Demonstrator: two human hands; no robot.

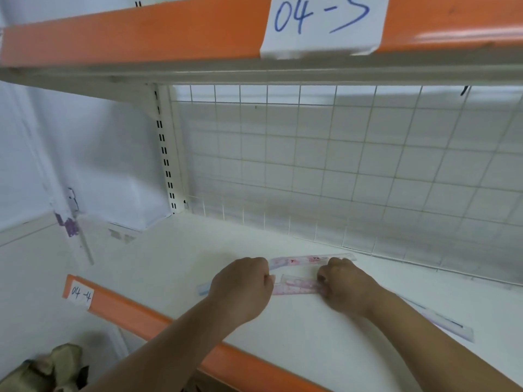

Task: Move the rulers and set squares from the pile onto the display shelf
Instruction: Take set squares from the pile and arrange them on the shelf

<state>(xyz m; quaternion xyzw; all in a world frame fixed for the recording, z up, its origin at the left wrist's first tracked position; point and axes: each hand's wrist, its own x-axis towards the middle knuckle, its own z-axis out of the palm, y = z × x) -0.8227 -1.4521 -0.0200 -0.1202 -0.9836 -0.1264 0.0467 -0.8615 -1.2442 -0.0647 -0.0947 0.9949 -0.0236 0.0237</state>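
White display shelf [311,349] with an orange front strip [135,315] bearing the label "04-4" [81,296]. A wire grid panel [339,165] forms the back. The upper shelf edge carries the label "04-5" [322,18].

Left hand [240,287] rests on the shelf, fingers curled tight over a long ruler [311,260]. The ruler runs from a bluish end left of the fist to a pink stretch behind both hands.

Right hand [343,284] has its fingers curled onto the end of a short pink ruler [297,287], which lies flat between the hands.

A clear ruler [450,325] lies on the shelf right of the right forearm, apart from the others.
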